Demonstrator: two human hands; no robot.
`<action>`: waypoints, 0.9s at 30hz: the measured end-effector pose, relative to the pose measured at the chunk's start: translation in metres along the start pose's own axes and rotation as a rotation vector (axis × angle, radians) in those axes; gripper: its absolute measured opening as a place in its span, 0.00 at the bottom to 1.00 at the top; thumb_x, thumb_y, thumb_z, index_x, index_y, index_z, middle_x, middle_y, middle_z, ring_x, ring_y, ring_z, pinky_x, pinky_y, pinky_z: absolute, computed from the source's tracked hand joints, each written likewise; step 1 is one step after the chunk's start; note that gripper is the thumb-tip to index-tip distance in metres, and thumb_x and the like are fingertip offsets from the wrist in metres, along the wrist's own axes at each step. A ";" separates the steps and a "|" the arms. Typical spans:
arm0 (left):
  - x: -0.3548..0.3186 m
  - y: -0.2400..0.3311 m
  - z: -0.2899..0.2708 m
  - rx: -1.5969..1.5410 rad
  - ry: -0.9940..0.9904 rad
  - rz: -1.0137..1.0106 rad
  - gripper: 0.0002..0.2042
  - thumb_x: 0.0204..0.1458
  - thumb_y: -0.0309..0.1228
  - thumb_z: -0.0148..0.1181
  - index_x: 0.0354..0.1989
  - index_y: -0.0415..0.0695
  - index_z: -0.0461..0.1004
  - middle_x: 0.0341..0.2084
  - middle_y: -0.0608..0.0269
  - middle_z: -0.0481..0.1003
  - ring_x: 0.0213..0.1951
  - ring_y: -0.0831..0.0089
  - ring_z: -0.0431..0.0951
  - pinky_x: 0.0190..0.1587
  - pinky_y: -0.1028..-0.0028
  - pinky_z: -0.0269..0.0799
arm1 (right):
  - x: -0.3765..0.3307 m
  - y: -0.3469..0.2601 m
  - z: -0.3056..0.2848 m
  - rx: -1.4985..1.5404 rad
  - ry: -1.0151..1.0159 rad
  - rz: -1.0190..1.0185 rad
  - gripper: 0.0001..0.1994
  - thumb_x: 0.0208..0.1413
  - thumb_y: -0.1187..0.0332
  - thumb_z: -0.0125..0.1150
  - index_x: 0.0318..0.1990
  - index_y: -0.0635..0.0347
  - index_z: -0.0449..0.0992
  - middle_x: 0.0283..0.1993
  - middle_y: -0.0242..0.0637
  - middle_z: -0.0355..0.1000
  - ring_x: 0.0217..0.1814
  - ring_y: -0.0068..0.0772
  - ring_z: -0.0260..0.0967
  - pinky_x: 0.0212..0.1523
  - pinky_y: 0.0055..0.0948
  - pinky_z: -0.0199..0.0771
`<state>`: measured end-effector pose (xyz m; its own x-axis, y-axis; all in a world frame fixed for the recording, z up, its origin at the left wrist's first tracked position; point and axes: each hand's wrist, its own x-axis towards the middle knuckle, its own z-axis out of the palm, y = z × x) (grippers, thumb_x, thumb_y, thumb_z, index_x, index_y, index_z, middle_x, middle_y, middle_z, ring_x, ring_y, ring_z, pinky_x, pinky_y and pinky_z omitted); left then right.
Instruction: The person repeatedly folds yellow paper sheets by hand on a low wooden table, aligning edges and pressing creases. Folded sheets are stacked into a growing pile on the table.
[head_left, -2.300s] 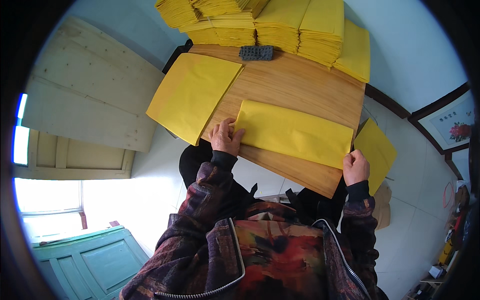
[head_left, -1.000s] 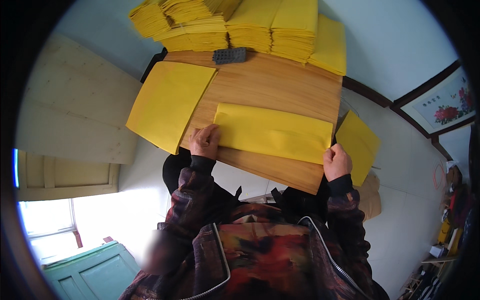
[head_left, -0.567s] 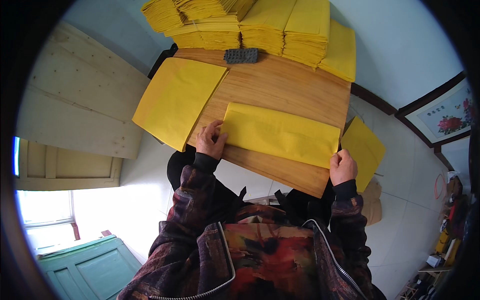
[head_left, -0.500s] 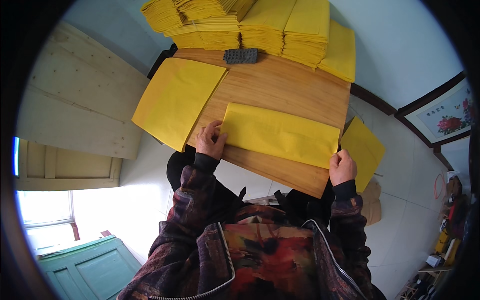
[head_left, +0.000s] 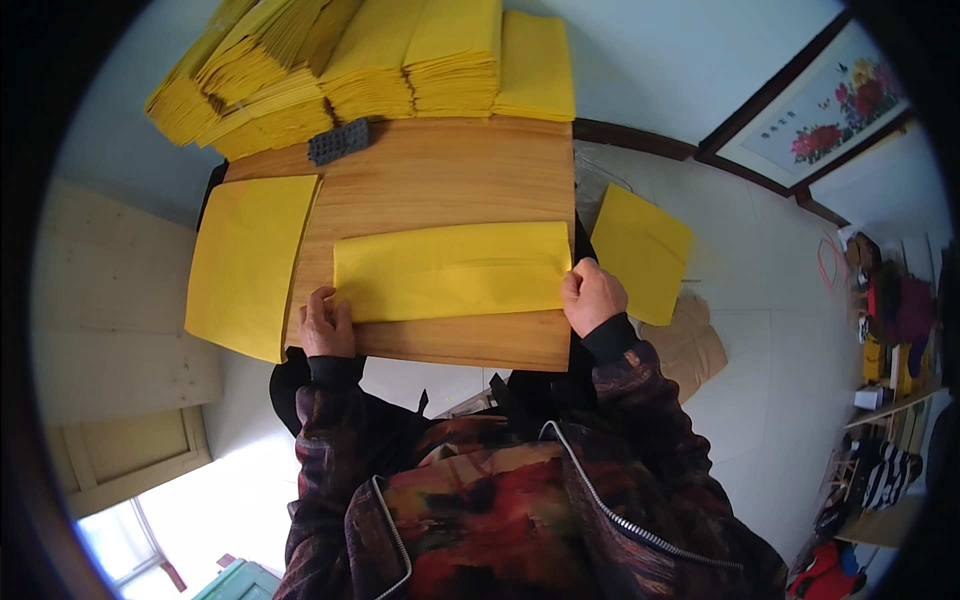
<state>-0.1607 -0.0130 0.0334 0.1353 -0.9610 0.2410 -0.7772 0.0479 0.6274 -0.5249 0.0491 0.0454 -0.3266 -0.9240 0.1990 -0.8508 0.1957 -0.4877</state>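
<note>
At the near edge of the wooden surface (head_left: pixel 450 175), the left hand (head_left: pixel 326 325) and right hand (head_left: pixel 592 296) are pinching the ends of a folded yellow paper sheet (head_left: pixel 452 270). It looks light and floppy, best gripped at the corners. Beyond, yellow paper stacks (head_left: pixel 400 60) are lying.

I see my left hand (head_left: pixel 326 325) and right hand (head_left: pixel 592 296) pressing a yellow envelope (head_left: pixel 452 270) at centre frame. It lies flat on the wooden board (head_left: pixel 450 175)

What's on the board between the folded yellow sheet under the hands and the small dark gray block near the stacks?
Only bare wooden board lies between the folded yellow sheet and the dark gray block, as the head view shows.
</note>
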 end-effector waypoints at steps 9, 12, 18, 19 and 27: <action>0.000 0.000 0.000 0.066 0.008 0.020 0.12 0.49 0.29 0.60 0.43 0.44 0.72 0.22 0.62 0.68 0.26 0.69 0.68 0.31 0.69 0.66 | 0.002 -0.001 0.000 -0.009 -0.037 0.020 0.09 0.49 0.64 0.57 0.25 0.59 0.67 0.20 0.46 0.69 0.24 0.53 0.69 0.24 0.49 0.67; -0.001 0.005 -0.001 0.056 0.008 0.015 0.11 0.49 0.29 0.59 0.41 0.44 0.72 0.23 0.61 0.69 0.28 0.66 0.69 0.33 0.68 0.67 | 0.002 0.000 0.001 -0.020 -0.040 0.038 0.09 0.49 0.64 0.57 0.25 0.59 0.67 0.20 0.46 0.69 0.24 0.53 0.69 0.24 0.49 0.67; -0.001 0.011 0.002 0.141 0.079 0.219 0.06 0.49 0.25 0.55 0.36 0.45 0.74 0.29 0.57 0.75 0.37 0.53 0.70 0.42 0.60 0.66 | 0.002 -0.004 0.001 -0.034 0.003 0.017 0.09 0.49 0.64 0.57 0.26 0.58 0.67 0.19 0.46 0.68 0.23 0.54 0.68 0.24 0.50 0.67; -0.001 0.010 0.002 0.156 0.078 0.229 0.06 0.49 0.25 0.55 0.35 0.45 0.73 0.30 0.58 0.75 0.37 0.53 0.70 0.43 0.60 0.66 | 0.002 -0.005 -0.001 -0.043 0.006 0.007 0.09 0.49 0.64 0.57 0.26 0.58 0.67 0.19 0.46 0.68 0.24 0.54 0.68 0.25 0.50 0.67; 0.000 0.006 0.003 0.168 0.093 0.251 0.05 0.48 0.26 0.57 0.33 0.46 0.74 0.29 0.58 0.74 0.38 0.53 0.70 0.42 0.60 0.66 | 0.005 -0.018 -0.013 -0.226 0.092 -0.280 0.15 0.47 0.71 0.57 0.45 0.54 0.73 0.53 0.37 0.64 0.57 0.44 0.59 0.54 0.46 0.59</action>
<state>-0.1674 -0.0130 0.0352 -0.0240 -0.8956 0.4442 -0.8830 0.2274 0.4107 -0.5167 0.0449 0.0661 -0.0950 -0.9205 0.3791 -0.9786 0.0164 -0.2053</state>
